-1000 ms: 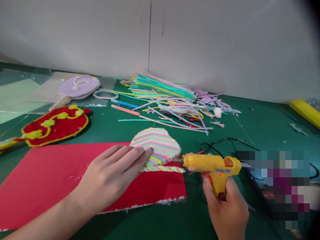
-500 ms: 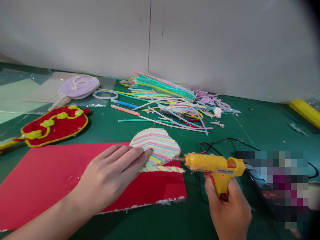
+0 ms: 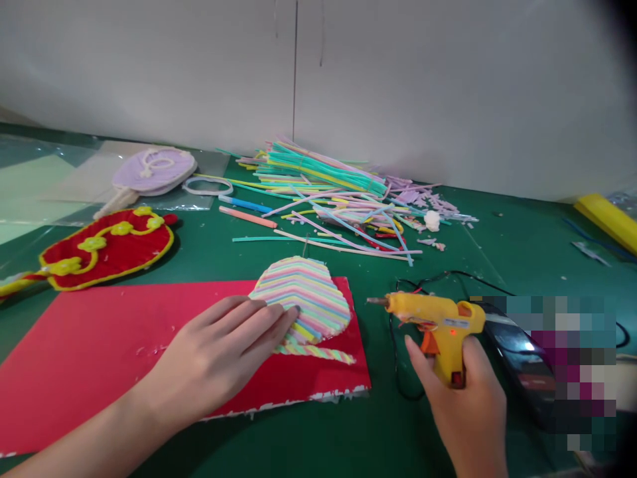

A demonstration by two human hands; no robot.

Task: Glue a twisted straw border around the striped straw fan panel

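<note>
My left hand (image 3: 223, 348) is closed on the lower left part of a pastel striped disc (image 3: 308, 292) made of pipe cleaners, above a red sheet (image 3: 114, 345). A twisted pastel pipe-cleaner strip (image 3: 323, 354) runs out from under the fingers along the disc's lower edge. My right hand (image 3: 465, 398) grips the handle of a yellow hot glue gun (image 3: 428, 312). Its nozzle points left, apart from the disc, and a small red light glows on its side. The index finger is off the orange trigger.
A heap of pastel pipe cleaners (image 3: 323, 169) lies at the back by the wall. On the left are a red fan with yellow flowers (image 3: 109, 249) and a lilac fan (image 3: 154, 171). A dark phone (image 3: 517, 358) and a black cord (image 3: 423, 282) are on the right.
The glue gun has drawn back to the right, its nozzle leaving the disc's edge, and the finger has come off the trigger. The disc has shifted slightly left and down in my left hand.
</note>
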